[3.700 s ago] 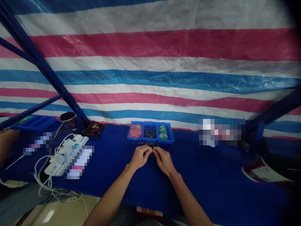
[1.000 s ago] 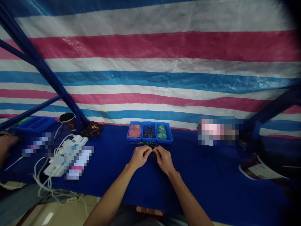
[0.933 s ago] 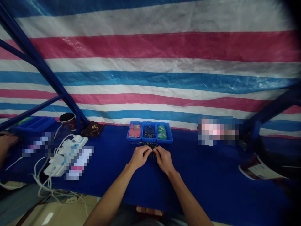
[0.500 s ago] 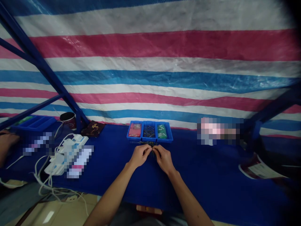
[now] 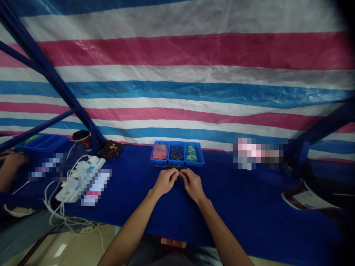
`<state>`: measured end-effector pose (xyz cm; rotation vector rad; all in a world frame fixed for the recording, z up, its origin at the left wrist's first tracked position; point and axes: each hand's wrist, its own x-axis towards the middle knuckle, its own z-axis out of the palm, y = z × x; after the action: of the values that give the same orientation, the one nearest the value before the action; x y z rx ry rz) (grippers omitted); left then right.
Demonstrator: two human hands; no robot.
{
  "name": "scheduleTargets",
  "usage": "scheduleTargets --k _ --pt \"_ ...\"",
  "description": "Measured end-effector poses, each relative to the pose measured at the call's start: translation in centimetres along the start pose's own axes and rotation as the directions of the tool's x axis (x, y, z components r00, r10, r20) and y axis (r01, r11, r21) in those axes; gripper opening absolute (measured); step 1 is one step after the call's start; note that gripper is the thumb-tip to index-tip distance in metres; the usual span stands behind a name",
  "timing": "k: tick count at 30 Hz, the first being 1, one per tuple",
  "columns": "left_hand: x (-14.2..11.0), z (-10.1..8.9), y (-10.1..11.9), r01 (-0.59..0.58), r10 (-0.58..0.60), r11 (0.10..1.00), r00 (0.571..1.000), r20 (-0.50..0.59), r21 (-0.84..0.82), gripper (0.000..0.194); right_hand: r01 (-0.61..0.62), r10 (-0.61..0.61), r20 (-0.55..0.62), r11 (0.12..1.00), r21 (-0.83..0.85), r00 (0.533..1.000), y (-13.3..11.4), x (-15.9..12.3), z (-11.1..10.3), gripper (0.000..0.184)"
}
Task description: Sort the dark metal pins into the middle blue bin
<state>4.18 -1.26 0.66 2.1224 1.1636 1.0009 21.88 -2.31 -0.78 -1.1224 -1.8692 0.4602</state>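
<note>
My left hand (image 5: 165,181) and my right hand (image 5: 192,183) meet fingertip to fingertip above the blue tabletop, both closed in a pinch. What they pinch is too small and hidden to make out. Just beyond the fingers, and partly behind them, lies a small pile of thin dark screw-like pieces (image 5: 172,166). Behind the pile stand three joined blue bins. A red one-side bin (image 5: 160,161) on the left holds a red packet (image 5: 160,151). More dark screw-like pieces (image 5: 176,152) fill the middle one. On the right is a green packet (image 5: 191,152) with small white pieces.
At left a white power strip (image 5: 90,167) trails tangled cables, beside a brown packet (image 5: 111,149) and a dark cup (image 5: 82,139). A co-worker's hand (image 5: 12,162) is near another blue tray (image 5: 44,143). A dark red labelled container (image 5: 307,195) stands right. Striped sheeting hangs behind.
My hands stay pinched together in nearly the same spot, with only slight finger movement. The view has shifted a little. At far left the co-worker's hand has come further into view.
</note>
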Motion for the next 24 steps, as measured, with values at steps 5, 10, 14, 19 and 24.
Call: scheduleTargets --k 5,10,14,19,24 --pt "-0.03 -0.05 0.08 -0.012 0.012 0.999 1.000 -0.010 0.034 0.028 0.002 -0.002 -0.006 1.000 0.016 1.000 0.01 0.06 -0.01 0.020" --pt "0.01 -0.07 -0.11 -0.022 0.022 0.999 1.000 -0.015 0.033 0.027 0.009 -0.009 0.015 1.000 0.018 1.000 -0.02 0.18 -0.13 0.019" --pt "0.06 -0.02 -0.13 -0.028 0.028 1.000 0.999 -0.015 0.002 0.027 0.006 -0.005 0.043 1.000 -0.025 0.999 -0.05 0.15 -0.20 0.021" --pt "0.00 0.10 -0.18 -0.041 0.040 0.999 0.999 -0.028 -0.021 0.025 0.024 -0.015 0.084 0.994 -0.106 0.996 -0.09 0.01 -0.10 0.024" --pt "-0.13 0.14 -0.14 -0.059 0.058 0.998 0.998 -0.024 -0.019 0.025 0.024 -0.015 0.093 0.995 -0.099 0.996 -0.24 -0.09 0.05 0.027"
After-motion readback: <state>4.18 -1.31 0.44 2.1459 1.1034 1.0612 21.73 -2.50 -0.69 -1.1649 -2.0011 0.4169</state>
